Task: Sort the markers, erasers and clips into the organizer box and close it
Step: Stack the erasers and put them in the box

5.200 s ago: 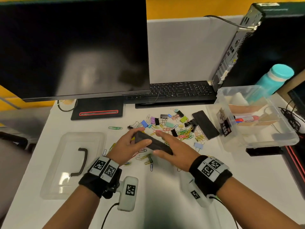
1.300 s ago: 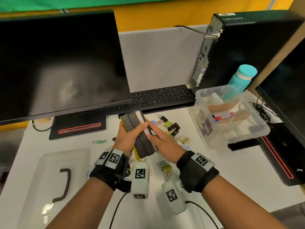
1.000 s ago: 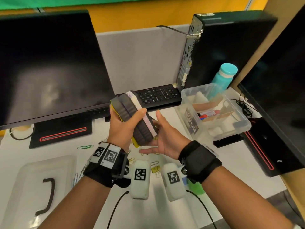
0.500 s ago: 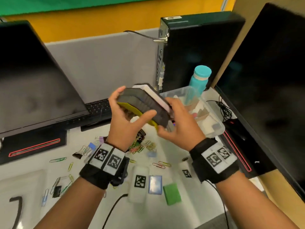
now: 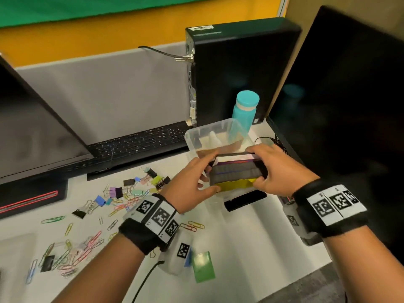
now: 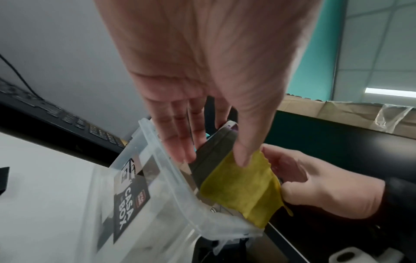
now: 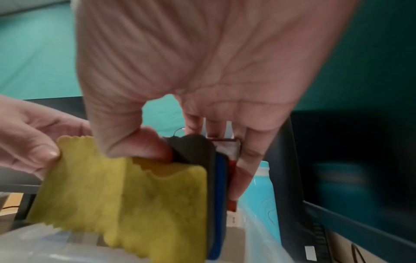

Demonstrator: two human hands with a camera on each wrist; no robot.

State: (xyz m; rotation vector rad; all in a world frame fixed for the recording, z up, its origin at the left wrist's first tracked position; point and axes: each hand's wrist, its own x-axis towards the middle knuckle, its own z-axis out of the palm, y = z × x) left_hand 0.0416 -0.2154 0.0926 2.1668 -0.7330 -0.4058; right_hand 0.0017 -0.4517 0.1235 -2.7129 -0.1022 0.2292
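A stack of erasers (image 5: 236, 171), dark felt with a yellow one lowest and a white-backed one on top, hangs just above the clear organizer box (image 5: 209, 132). My left hand (image 5: 192, 184) grips its left end, thumb on the yellow pad (image 6: 238, 186). My right hand (image 5: 271, 169) grips the right end, thumb and fingers pinching the stack (image 7: 198, 160). The box (image 6: 157, 178) carries a black label, and its inside is mostly hidden by the stack. Coloured paper clips and binder clips (image 5: 122, 197) lie scattered on the white desk at left.
A teal bottle (image 5: 244, 110) and a black computer tower (image 5: 238, 71) stand behind the box. A keyboard (image 5: 135, 143) and monitor (image 5: 28, 132) sit at left, another dark screen (image 5: 349, 106) at right. A green pad (image 5: 203, 267) lies near the desk's front edge.
Both hands gathered the erasers into one stack, lifted it off the desk and carried it right. It has come down from chest height to just over the box.
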